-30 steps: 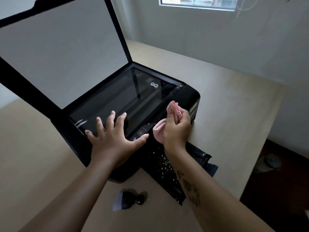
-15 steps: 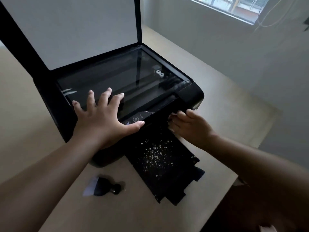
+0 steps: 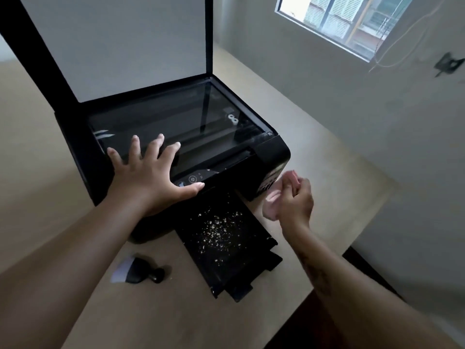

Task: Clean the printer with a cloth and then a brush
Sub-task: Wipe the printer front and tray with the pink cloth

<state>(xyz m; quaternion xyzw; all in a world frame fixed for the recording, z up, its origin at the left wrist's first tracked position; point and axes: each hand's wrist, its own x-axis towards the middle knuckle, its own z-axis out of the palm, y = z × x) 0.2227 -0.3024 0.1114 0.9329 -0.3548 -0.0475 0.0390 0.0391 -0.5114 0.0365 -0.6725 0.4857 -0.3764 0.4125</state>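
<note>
Two hands | left hand (image 3: pixel 148 182) spread flat on printer (image 3: pixel 271 149) | right hand (image 3: pixel 293 197) grip closed on blurred pink cloth (image 3: pixel 270 206)

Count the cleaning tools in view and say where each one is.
2. The pink cloth is bunched in the right hand; the brush lies on the table, left of the output tray.

A single head-worn, wide-angle view looks forward and steeply down from close above the beige wooden counter (image 3: pixel 314 172). It faces the front of the black flatbed printer with raised lid (image 3: pixel 271 149), both forearms reaching in from the bottom edge, a bright window (image 3: pixel 347 18) at upper right.
</note>
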